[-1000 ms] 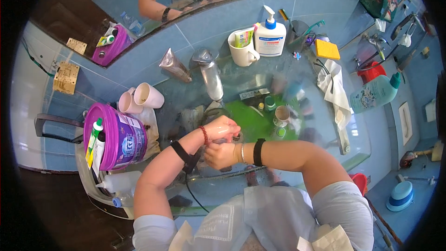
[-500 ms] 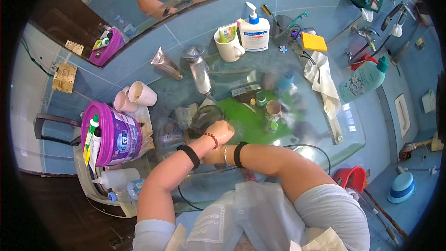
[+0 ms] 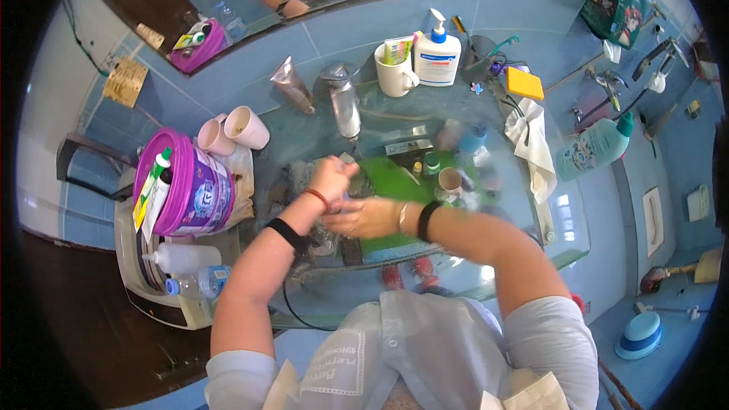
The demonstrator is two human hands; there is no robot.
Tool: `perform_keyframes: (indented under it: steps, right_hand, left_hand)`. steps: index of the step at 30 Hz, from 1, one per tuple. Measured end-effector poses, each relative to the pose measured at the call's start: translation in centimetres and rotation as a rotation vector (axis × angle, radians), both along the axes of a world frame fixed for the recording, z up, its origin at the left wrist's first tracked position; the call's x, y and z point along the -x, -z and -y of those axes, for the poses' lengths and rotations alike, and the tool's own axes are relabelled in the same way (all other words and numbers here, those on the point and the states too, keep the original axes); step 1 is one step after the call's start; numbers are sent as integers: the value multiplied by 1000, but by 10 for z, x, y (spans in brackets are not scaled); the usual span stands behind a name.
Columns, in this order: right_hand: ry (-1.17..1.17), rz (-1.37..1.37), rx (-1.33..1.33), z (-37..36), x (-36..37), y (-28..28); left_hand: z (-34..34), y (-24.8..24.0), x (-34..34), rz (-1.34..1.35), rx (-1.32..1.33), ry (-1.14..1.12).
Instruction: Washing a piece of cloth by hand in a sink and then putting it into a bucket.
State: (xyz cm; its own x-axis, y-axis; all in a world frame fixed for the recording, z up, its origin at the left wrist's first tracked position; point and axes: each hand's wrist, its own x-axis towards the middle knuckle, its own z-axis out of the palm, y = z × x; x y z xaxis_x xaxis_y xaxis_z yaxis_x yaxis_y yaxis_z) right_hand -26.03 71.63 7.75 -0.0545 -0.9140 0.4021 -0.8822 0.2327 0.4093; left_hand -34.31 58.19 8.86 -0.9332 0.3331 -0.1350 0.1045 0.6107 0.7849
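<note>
My left hand (image 3: 334, 181), with a red bead bracelet and a black band on its arm, is held just in front of the metal tap (image 3: 345, 106), its fingers curled in and nothing visible in them. Against its wrist and lower side lies my right hand (image 3: 366, 217), fingers stretched out toward the left and partly hidden. Both hands look wet and hold no object that I can see. Beneath them is the glass washstand (image 3: 486, 247), and the basin area under the hands is mostly hidden.
A purple-lidded tub (image 3: 186, 190) and pink cups (image 3: 246, 127) stand at left. Behind are a silver tube (image 3: 293, 85), a white mug (image 3: 395, 76) and a pump bottle (image 3: 437, 53). A yellow sponge (image 3: 525, 83), white cloth (image 3: 533, 144) and green-capped bottle (image 3: 594, 146) are at right.
My hands have come apart from a close clasp under the tap. The left has moved up and left; the right now lies stretched along the left wrist. The view has shifted slightly.
</note>
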Motion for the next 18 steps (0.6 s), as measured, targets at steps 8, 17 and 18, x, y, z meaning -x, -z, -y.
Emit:
perform_keyframes:
  steps: [8,17,18]
  right_hand:
    - [573,27,398,-68,79,-125]
    - [790,292,540,-60,68,-89]
    - [783,284,542,-56,64,-90]
  left_hand:
    - [62,-64,-32,242,-128,-148]
    - [80,-91,-78,279,-365,-66]
    - [79,-109,-86,217,-427,-19]
